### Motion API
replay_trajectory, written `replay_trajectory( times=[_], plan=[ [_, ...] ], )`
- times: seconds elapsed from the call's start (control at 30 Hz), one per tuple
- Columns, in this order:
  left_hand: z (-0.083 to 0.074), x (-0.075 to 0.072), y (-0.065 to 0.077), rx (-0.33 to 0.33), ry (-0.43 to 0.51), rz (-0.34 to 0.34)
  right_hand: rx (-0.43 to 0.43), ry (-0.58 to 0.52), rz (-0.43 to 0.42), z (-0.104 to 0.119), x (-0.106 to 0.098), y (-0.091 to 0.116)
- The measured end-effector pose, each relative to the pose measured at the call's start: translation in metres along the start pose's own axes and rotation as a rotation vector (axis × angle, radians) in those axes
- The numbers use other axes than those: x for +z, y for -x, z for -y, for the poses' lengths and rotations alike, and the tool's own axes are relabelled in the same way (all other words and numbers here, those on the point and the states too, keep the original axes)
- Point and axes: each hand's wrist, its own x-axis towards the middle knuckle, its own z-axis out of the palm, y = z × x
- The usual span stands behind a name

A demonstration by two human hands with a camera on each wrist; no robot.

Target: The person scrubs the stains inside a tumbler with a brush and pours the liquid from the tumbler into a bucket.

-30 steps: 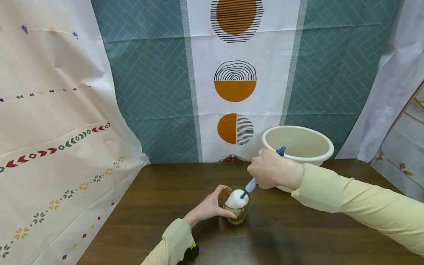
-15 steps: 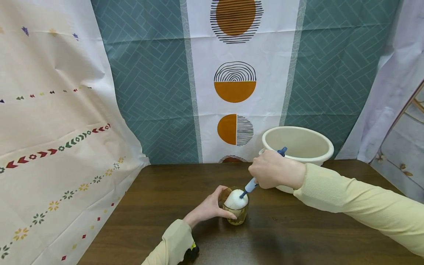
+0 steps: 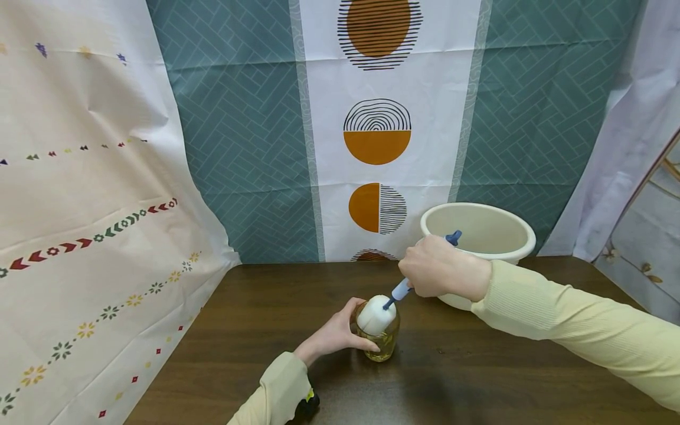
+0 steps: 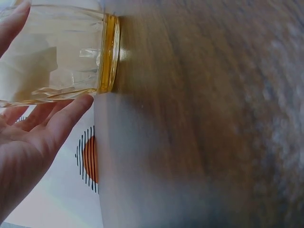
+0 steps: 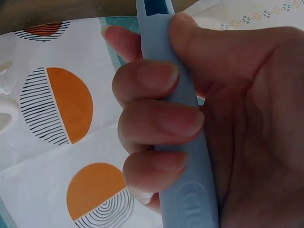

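Observation:
In the head view an amber-tinted drinking glass (image 3: pixel 383 345) stands upright on the table. My left hand (image 3: pixel 336 332) holds it from the left, thumb on the near side and fingers round the far side. The left wrist view shows the see-through glass (image 4: pixel 76 71) from the side, with a fingertip near its base. My right hand (image 3: pixel 438 268) grips the pale blue handle (image 5: pixel 183 128) of a sponge cup brush, fingers and thumb wrapped round it. The brush's white sponge head (image 3: pixel 376 316) sits tilted in the glass, its top above the rim.
Behind my right hand stands a large cream-coloured tub (image 3: pixel 478 227) near the back of the brown wooden table (image 3: pixel 276 295). Patterned cloths (image 3: pixel 249 147) hang at the back and sides. A small black object (image 3: pixel 307 406) is at my left wrist.
The sponge head has risen a little in the glass and leans more to the left. My right hand has lifted slightly with the brush, while my left hand and the glass have stayed put.

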Motion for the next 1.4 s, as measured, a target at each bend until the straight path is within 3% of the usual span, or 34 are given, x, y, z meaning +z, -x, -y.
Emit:
replay_trajectory(
  times=[0.6,0.87,1.03,1.1,1.33,1.4],
  plan=[
    [-0.002,0.001,0.001,-0.044,-0.012,-0.013,0.073,0.013,-0.016,-0.001,-0.003,0.001],
    [-0.034,-0.002,0.011,-0.040,-0.005,0.000,0.095,0.009,-0.025,0.000,-0.005,0.003],
    [-0.042,-0.003,0.014,-0.048,-0.016,0.000,0.099,0.008,-0.023,0.000,-0.007,0.005],
    [-0.040,-0.002,0.013,-0.050,-0.018,-0.005,0.099,0.007,-0.020,0.001,-0.008,0.006],
    [-0.004,0.001,0.002,-0.044,-0.050,-0.016,0.102,0.010,-0.013,0.002,-0.012,0.008],
    [-0.003,0.001,0.001,-0.042,-0.057,-0.017,0.101,0.014,-0.012,0.002,-0.012,0.009]
  ],
)
